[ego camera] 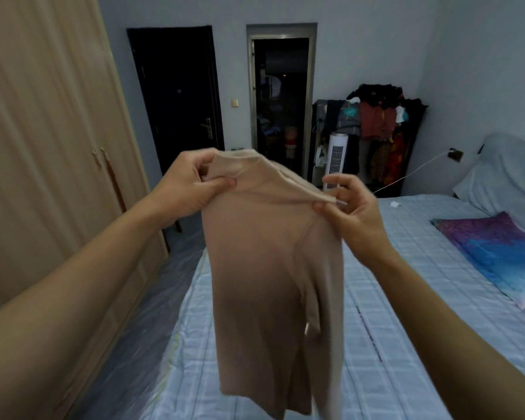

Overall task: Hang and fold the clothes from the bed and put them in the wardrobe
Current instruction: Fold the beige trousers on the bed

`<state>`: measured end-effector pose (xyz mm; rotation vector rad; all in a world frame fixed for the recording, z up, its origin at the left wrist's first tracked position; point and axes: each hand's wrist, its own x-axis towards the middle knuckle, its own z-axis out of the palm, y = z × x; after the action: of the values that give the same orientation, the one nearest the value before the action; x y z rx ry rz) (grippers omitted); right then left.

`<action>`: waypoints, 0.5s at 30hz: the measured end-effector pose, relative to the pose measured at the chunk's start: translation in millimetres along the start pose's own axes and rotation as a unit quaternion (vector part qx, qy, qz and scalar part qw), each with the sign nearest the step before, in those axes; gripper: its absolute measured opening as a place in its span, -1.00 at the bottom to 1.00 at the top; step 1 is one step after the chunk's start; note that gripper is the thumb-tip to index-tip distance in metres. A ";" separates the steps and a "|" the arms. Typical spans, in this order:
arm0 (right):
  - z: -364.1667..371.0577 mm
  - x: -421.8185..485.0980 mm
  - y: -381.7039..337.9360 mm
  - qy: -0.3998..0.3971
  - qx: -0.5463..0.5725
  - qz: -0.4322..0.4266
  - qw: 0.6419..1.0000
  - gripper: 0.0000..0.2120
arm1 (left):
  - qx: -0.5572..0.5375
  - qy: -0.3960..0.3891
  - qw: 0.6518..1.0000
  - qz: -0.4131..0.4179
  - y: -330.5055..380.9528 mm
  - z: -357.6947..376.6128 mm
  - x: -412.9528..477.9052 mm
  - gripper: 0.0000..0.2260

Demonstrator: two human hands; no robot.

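Shirt: you hold the beige shirt [270,268] up by its top edge, in the air between your hands. It hangs long and narrow in front of the bed [406,268], and the lower part drops free.
Why held so: my reading is that gripping the top at two spots lets the weight pull the cloth straight. That way you can find the shoulders before you fold it or hang it.
Left hand: your left hand [191,186] grips the higher corner. The thumb lies flat across the front and the fingers are curled behind the fabric, so this is a firm hold and not a light touch.
Right hand: your right hand [352,213] pinches the lower end of the top edge between thumb and forefinger. The other fingers are loosely curved and spread above it, holding nothing.
Tilt: the top edge slopes down from left to right, so the shirt hangs a little askew.
Wardrobe: the wardrobe [43,116] stands on your left with its doors closed — you would need a free hand to open them.
Also on the bed: a purple and blue cloth [497,256] lies flat near the pillows, well apart from the shirt.
Stage: I judge the shirt to be at the sorting-out step — neither folded nor hung yet.
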<state>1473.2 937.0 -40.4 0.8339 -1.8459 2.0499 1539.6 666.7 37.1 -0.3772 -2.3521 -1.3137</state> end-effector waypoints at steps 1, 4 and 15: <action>-4.8 1.1 -10.8 -0.017 -0.001 0.000 1.000 -0.65 | -0.015 0.013 1.000 0.011 5.5 0.0 1.7 -0.81; -11.6 -16.5 -11.5 -0.123 -0.060 0.100 0.986 -0.65 | -0.045 0.008 0.999 0.027 18.9 5.0 5.7 -0.77; -29.8 -41.3 26.8 0.045 -0.145 0.065 0.986 -0.78 | -0.041 -0.035 0.998 -0.040 6.5 25.6 0.1 -0.81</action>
<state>1484.5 969.1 -86.8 0.5488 -2.1277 1.7929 1536.6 692.0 30.1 -0.3626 -2.3999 -1.4592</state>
